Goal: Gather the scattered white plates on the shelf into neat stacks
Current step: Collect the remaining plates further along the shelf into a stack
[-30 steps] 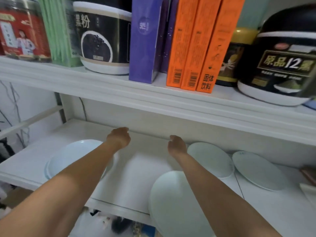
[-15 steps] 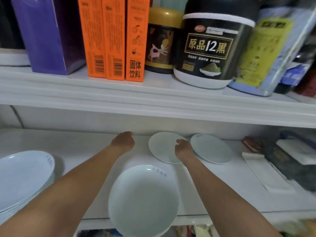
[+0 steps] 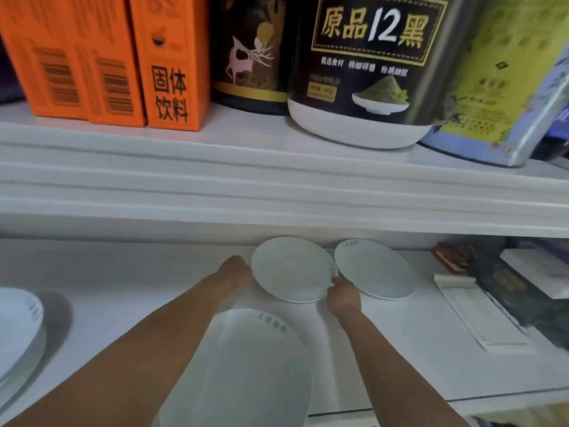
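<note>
White plates lie spread along the lower shelf (image 3: 123, 291), and the middle plate (image 3: 289, 268) sits far back, close to the rear wall. My left hand (image 3: 235, 269) is against its rim at 9 o'clock, knuckles toward me and fingers out of sight, so I cannot tell whether it has hold of the plate. My right hand (image 3: 343, 294) meets the rim at about 4 o'clock and seems to pinch the edge with thumb and fingertip, though the blur makes that uncertain. The hands are apart, with the plate between them. At 3 o'clock from it, just beside and nearly rim to rim, lies a second plate (image 3: 375, 268). At 6 o'clock, near the shelf's front edge and between my forearms, lies a larger plate (image 3: 246, 371). Well away at 8 o'clock stands a stack of plates (image 3: 15, 328). Past the second plate a folded paper (image 3: 480, 315) lies flat. On the upper shelf (image 3: 277, 186) stand orange boxes (image 3: 92, 57) and a black jar (image 3: 363, 72).
</note>
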